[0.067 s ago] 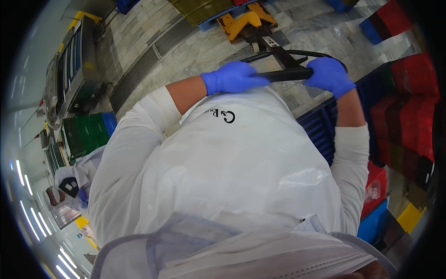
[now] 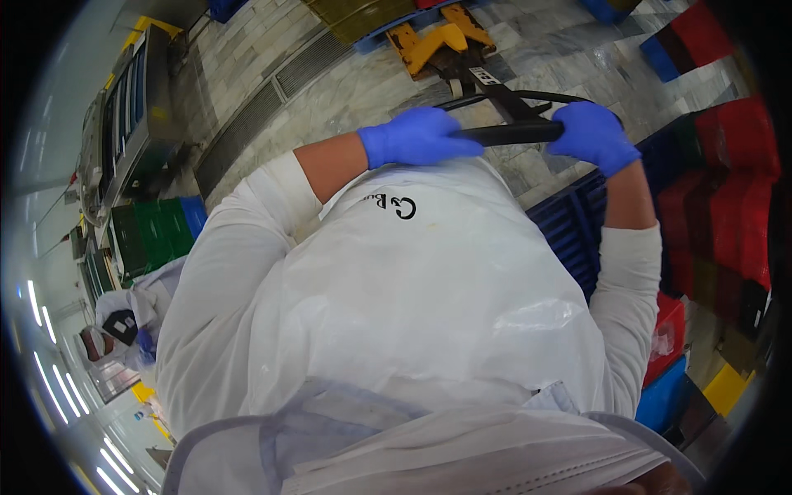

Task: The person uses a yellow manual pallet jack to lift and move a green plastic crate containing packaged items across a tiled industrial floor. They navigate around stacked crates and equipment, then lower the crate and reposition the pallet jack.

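Standing over the tiled floor (image 2: 346, 91), a person in a white coat (image 2: 396, 313) has a yellow pallet jack (image 2: 437, 43) by its black handle (image 2: 516, 132), which sits just in front of the chest, its shaft running away toward the jack's yellow body at the top of the view. Blue and red crates (image 2: 726, 190) are stacked close along the right, green crates (image 2: 144, 239) stand at the left, and another person (image 2: 124, 326) in white works low at the left edge. The left hand (image 2: 417, 138), in a blue glove, is wrapped fully around the bar's left end; the right hand (image 2: 596, 134) is likewise closed tight over the right end. As I judge it, the risk is the crowding: a swing of the handle could bring the jack or an elbow against the crates on the right, and the gloves could slip if wet. Against the frame a moment ago, both hands hold the same places on the bar; the view has barely shifted.
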The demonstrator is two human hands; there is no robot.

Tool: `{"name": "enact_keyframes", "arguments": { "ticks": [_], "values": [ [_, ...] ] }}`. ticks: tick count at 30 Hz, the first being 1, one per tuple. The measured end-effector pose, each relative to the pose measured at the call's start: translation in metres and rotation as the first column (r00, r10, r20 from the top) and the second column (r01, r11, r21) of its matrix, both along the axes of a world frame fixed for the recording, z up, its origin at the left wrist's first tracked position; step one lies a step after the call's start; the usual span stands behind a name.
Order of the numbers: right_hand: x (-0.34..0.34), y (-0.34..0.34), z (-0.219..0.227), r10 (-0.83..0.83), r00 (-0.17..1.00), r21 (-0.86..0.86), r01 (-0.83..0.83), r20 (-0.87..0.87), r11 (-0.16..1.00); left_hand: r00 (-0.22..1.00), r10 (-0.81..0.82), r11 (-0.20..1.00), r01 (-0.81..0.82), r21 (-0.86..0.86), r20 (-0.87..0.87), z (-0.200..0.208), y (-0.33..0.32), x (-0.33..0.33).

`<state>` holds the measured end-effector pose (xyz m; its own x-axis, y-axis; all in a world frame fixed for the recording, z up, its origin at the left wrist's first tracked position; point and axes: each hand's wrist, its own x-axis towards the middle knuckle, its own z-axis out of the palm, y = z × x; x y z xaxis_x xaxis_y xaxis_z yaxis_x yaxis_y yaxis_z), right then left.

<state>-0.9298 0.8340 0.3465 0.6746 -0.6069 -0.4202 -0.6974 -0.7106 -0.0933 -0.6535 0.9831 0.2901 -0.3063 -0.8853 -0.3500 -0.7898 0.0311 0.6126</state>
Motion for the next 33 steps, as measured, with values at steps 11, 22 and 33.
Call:
{"name": "enact_keyframes", "arguments": {
  "ticks": [11,22,33],
  "values": [
    [-0.107,0.004,0.068,-0.156,0.981,0.103,0.145,0.111,0.984,0.96,-0.212,0.977,0.203,-0.07,-0.184,0.078,-0.008,-0.068],
    [-0.042,0.149,0.101,-0.645,0.764,0.272,0.619,0.01,0.737,0.786,-0.413,0.883,0.469,0.007,-0.46,0.09,0.063,0.016],
    [0.136,0.349,0.061,-0.765,0.629,0.336,0.756,-0.138,0.562,0.742,-0.525,0.841,0.528,-0.119,-0.417,0.004,0.185,0.155]
  ]
}}
